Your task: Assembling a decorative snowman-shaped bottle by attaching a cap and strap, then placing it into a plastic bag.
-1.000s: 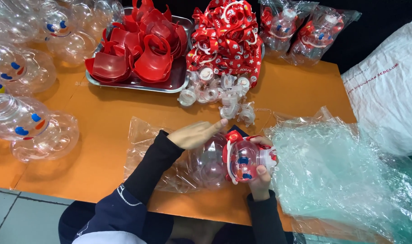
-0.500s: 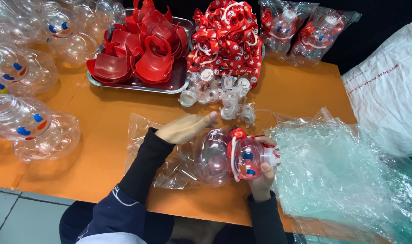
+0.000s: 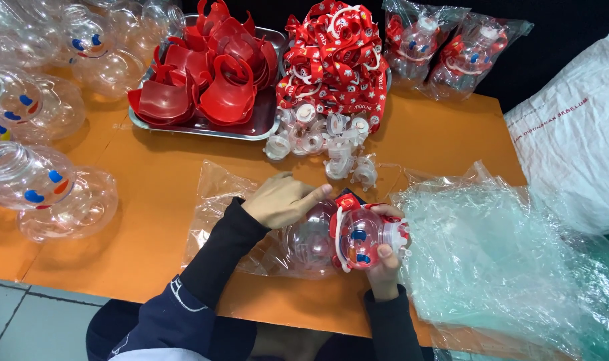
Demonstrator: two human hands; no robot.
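Observation:
A clear snowman-shaped bottle with a red collar, red strap and blue eyes lies on its side on the orange table, near the front edge. My right hand grips its head end from below. My left hand rests on its clear body, fingers loosely curled, thumb pointing at the red collar. A flat clear plastic bag lies under the bottle and my left hand.
A metal tray of red caps stands at the back, beside a heap of red straps and small clear lids. Several empty clear bottles crowd the left. Bagged bottles sit back right; crumpled plastic bags fill the right.
My left hand has moved slightly left and down onto the bottle's body, fingers curling in. The bottle has shifted a little in my right hand.

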